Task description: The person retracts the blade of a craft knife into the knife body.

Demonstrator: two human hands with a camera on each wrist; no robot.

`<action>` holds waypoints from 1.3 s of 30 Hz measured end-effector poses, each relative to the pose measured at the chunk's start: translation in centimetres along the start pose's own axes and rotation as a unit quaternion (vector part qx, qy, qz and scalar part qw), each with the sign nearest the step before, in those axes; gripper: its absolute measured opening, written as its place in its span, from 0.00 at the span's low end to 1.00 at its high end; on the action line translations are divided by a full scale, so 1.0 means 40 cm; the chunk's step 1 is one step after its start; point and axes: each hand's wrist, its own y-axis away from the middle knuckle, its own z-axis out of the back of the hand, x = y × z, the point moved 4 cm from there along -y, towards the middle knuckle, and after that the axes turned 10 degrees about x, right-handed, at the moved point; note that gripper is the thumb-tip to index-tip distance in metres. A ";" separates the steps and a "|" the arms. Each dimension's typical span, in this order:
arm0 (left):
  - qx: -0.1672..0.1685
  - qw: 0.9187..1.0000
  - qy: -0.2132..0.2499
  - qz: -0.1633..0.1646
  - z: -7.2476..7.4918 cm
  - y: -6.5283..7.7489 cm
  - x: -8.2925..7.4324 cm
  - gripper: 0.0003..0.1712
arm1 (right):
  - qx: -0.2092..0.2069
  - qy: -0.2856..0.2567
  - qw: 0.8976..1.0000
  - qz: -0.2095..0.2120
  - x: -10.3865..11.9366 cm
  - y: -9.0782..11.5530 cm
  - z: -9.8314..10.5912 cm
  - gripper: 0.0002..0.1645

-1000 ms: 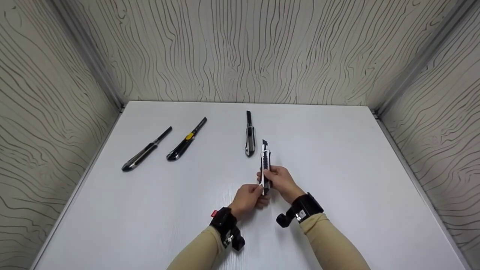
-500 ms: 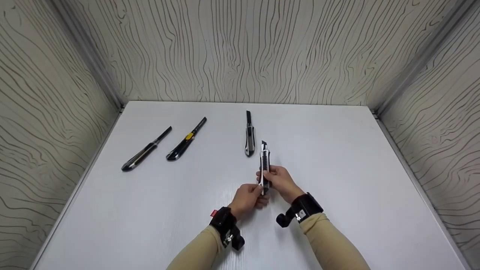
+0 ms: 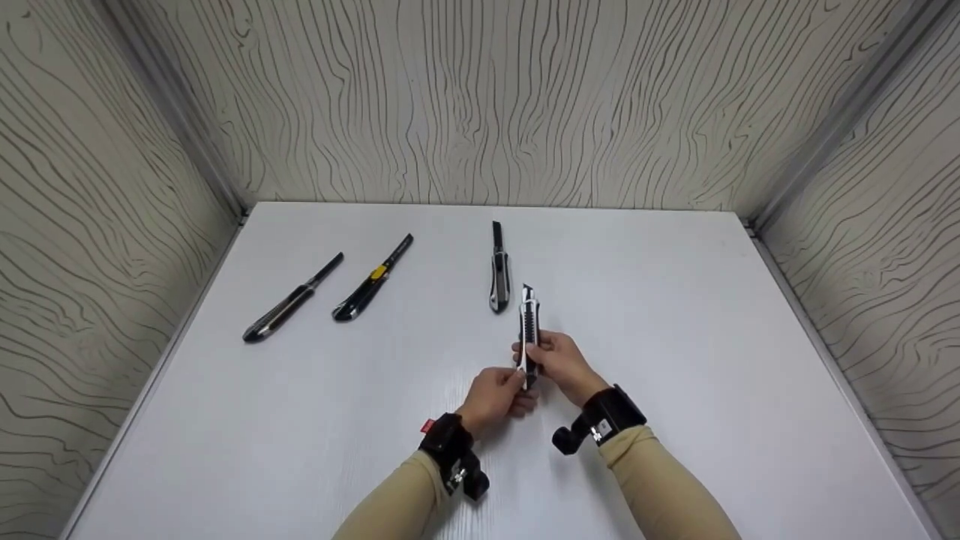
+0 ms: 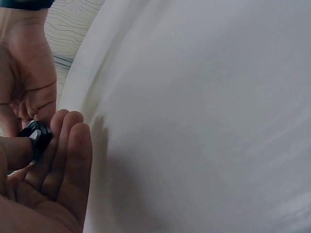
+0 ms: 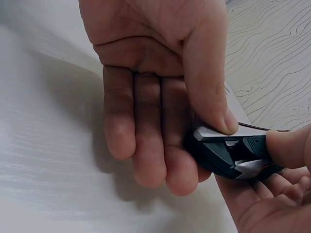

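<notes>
A silver-and-black snap-off utility knife (image 3: 529, 322) is held between both hands, its short blade pointing away toward the back of the table. My right hand (image 3: 570, 364) grips the middle of the handle, thumb on its top face by the slider. At the butt end, my left hand (image 3: 493, 394) pinches the handle between thumb and fingers. The left wrist view catches just the knife's dark butt (image 4: 41, 135). In the right wrist view the left thumb presses the silver edge of the butt end (image 5: 211, 150), its other fingers extended, and the right thumb lies farther along.
Three more utility knives lie on the white table (image 3: 300, 420): a dark one (image 3: 292, 300) at left, a black one with a yellow slider (image 3: 373, 279), and a grey-black one (image 3: 499, 270) just beyond the held knife. Wood-patterned panels (image 3: 480, 97) enclose the back and sides.
The held knife's blade tip has come slightly nearer, and a little less blade shows. Both hands stay almost in place. The knives on the table have not moved.
</notes>
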 end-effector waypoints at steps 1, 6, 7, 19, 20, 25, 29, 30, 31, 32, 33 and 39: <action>-0.001 1.000 -0.001 -0.001 0.000 -0.001 0.000 0.18 | -0.004 0.000 1.000 -0.002 0.001 0.000 0.000 0.20; -0.004 1.000 -0.011 0.005 0.002 -0.003 0.001 0.18 | -0.012 0.001 1.000 -0.011 0.003 0.000 0.000 0.20; -0.004 1.000 -0.012 0.005 0.002 -0.003 0.002 0.18 | -0.013 0.001 1.000 -0.012 0.003 0.000 0.001 0.20; -0.006 1.000 -0.015 -0.001 0.003 -0.001 0.002 0.18 | 0.020 0.004 1.000 0.011 -0.001 0.002 0.002 0.21; -0.006 1.000 -0.015 -0.001 0.003 -0.001 0.001 0.18 | 0.023 0.004 1.000 0.012 -0.001 0.002 0.001 0.21; -0.004 1.000 -0.016 -0.009 0.002 0.001 -0.001 0.18 | 0.027 0.010 1.000 0.011 0.000 0.005 0.000 0.21; 0.000 1.000 -0.009 -0.012 0.000 0.001 -0.004 0.18 | 0.020 0.012 1.000 0.007 0.001 0.006 0.003 0.20; 0.000 1.000 -0.009 -0.012 0.000 0.002 -0.005 0.18 | 0.020 0.012 1.000 0.007 0.002 0.005 0.003 0.20; -0.001 1.000 -0.010 -0.010 0.000 0.002 -0.006 0.18 | 0.020 0.010 1.000 0.007 0.002 0.005 0.004 0.20; -0.002 1.000 -0.012 -0.009 0.001 0.002 -0.006 0.19 | 0.020 0.009 1.000 0.008 0.003 0.005 0.004 0.20; -0.003 1.000 -0.013 -0.007 0.001 0.002 -0.007 0.19 | 0.021 0.008 1.000 0.009 0.004 0.005 0.004 0.20; -0.009 1.000 -0.013 -0.003 0.004 0.000 -0.004 0.18 | 0.016 0.001 1.000 0.010 0.004 0.004 0.000 0.21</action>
